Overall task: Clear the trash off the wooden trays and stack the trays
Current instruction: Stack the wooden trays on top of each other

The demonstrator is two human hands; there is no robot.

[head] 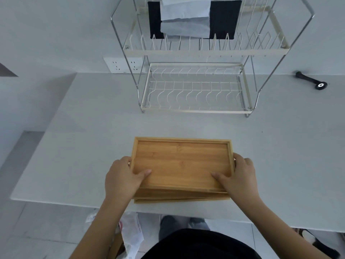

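Observation:
A stack of wooden trays sits near the front edge of the white table. The top tray is bare inside, with no trash on it. My left hand grips the stack's left side, thumb lying inside the top tray. My right hand grips the right side the same way, fingers wrapped around the edge. The lower trays show only as thin edges under the top one.
A two-tier wire dish rack stands at the back of the table, with black and white cloths on its upper tier. A black tool lies far right. A plastic-lined bin with trash is on the floor under the table's front edge.

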